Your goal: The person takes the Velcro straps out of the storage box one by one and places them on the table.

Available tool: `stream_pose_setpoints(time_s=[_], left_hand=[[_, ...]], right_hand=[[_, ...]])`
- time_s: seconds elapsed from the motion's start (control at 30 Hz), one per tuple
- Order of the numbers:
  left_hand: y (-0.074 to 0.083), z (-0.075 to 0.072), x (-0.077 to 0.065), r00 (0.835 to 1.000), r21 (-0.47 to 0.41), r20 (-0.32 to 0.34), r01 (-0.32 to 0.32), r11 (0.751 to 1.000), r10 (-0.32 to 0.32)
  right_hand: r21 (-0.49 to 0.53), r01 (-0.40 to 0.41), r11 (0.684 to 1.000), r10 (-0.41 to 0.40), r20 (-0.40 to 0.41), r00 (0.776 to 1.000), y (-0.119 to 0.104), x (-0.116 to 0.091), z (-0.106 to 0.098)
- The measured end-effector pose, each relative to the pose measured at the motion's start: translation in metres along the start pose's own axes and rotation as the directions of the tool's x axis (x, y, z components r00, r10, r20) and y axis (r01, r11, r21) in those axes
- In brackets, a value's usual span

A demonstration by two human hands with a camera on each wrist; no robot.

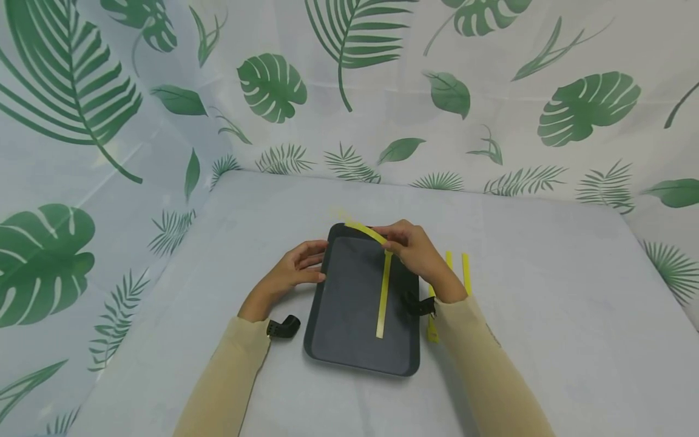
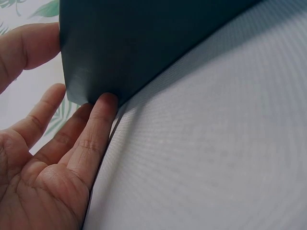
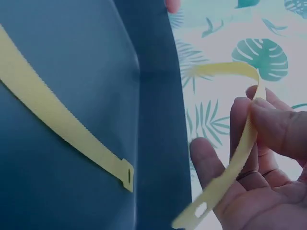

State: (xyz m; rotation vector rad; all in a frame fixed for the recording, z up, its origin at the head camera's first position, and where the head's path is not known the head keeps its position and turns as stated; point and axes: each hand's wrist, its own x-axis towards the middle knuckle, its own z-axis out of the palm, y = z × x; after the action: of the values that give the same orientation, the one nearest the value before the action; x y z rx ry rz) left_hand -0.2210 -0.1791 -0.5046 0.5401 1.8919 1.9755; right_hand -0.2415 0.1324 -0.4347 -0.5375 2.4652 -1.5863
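Observation:
A dark grey rectangular tray (image 1: 349,303) lies on the white cloth between both hands. My left hand (image 1: 297,266) touches its left side, fingers mostly straight; in the left wrist view, fingertips (image 2: 106,103) rest against the dark outer wall. My right hand (image 1: 412,249) is above the tray's far right corner and pinches a yellow hook-and-loop cable tie (image 3: 247,139) between thumb and fingers. The tie's slotted end hangs down beside the tray rim, its other end curving away leftward. Another yellow cable tie (image 1: 384,297) lies lengthwise inside the tray, its slotted head (image 3: 127,175) near the wall.
Several more yellow ties (image 1: 466,273) lie on the cloth right of the tray, partly hidden by the right forearm. A black wrist mount (image 1: 284,328) juts from the left sleeve. A leaf-print curtain (image 1: 382,121) stands behind the table.

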Motion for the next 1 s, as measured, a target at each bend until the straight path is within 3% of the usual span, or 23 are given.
stream_pose_setpoints(time_s=[0.47, 1.0], left_hand=[[-0.001, 0.000, 0.000, 1.000, 0.006, -0.006, -0.009, 1.000, 0.009], [-0.002, 0.000, 0.000, 1.000, 0.042, -0.007, -0.011, 0.999, 0.011]], right_hand=[[0.156, -0.023, 0.987, 0.022, 0.007, 1.000, 0.002, -0.011, -0.003], [0.216, -0.001, 0.976, 0.008, -0.029, 1.000, 0.000, -0.041, -0.017]])
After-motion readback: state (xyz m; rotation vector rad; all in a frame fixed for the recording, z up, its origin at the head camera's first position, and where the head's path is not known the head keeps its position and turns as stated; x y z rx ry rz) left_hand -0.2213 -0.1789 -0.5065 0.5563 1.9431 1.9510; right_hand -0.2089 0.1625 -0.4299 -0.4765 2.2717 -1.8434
